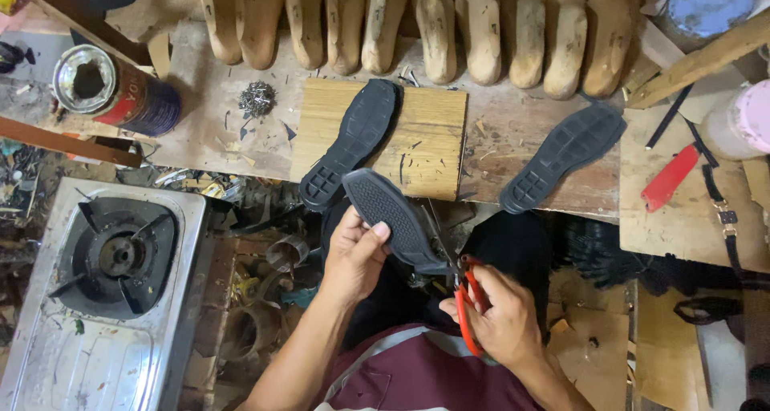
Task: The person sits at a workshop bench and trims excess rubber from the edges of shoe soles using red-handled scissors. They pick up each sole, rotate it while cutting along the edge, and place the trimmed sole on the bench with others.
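Three black rubber soles show here: one is clamped in the left hand (353,255), thumb on its tread, held tilted over the lap just below the worktop (208,130) edge, and the other two lie on the worktop, one sole (353,142) across a pale wooden board (429,142), the other sole (565,154) well to its right. The right hand (501,319) has its grip closed round red-handled pliers (468,307), whose tip meets the held sole (393,218) at its lower end. A row of wooden shoe lasts (417,26) lines the back, a tin can (112,90) lies at left, and a gas stove (112,259) sits below it.
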Motion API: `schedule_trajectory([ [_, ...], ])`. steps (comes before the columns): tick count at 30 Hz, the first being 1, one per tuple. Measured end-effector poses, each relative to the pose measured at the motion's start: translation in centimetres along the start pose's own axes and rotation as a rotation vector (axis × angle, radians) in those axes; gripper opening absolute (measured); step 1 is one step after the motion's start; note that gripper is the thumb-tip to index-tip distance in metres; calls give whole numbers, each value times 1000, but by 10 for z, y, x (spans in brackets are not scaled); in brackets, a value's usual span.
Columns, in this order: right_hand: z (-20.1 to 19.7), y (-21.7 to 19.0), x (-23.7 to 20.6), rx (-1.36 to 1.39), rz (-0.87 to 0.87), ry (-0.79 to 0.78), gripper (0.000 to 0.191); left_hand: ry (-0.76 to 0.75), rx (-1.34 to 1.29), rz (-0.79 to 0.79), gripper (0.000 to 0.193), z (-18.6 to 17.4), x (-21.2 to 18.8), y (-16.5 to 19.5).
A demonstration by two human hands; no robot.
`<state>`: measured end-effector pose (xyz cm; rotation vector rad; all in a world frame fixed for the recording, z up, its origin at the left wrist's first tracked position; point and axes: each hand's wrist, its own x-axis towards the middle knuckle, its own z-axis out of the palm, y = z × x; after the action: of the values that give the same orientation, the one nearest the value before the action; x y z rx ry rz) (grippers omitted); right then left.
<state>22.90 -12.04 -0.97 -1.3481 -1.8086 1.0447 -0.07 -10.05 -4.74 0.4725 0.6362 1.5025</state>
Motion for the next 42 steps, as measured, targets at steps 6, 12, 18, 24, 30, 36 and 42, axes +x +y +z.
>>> schedule_trajectory([
  [6, -9, -19, 15, -353, -84, -23, 60, -25, 18, -74, 32, -9, -9, -16],
  [12, -8, -16, 11, -256, -202, 24, 52, -40, 80, -94, 30, -17, -14, -18],
  [18, -13, -10, 9, -261, -219, -9, 50, -75, 115, -122, 33, -20, -13, -6],
  [24, -13, -16, 11, -196, -283, 6, 51, -154, 220, -139, 32, -22, -14, -5],
  [30, -13, -19, 11, -166, -238, 4, 50, -191, 279, -155, 34, -23, -15, -7],
  [36, -17, -8, 3, -111, -189, -25, 37, -205, 312, -165, 32, -35, -15, -1],
  [42, -19, 1, 1, 13, -25, -84, 35, -109, 373, -73, 32, -35, -10, 5],
])
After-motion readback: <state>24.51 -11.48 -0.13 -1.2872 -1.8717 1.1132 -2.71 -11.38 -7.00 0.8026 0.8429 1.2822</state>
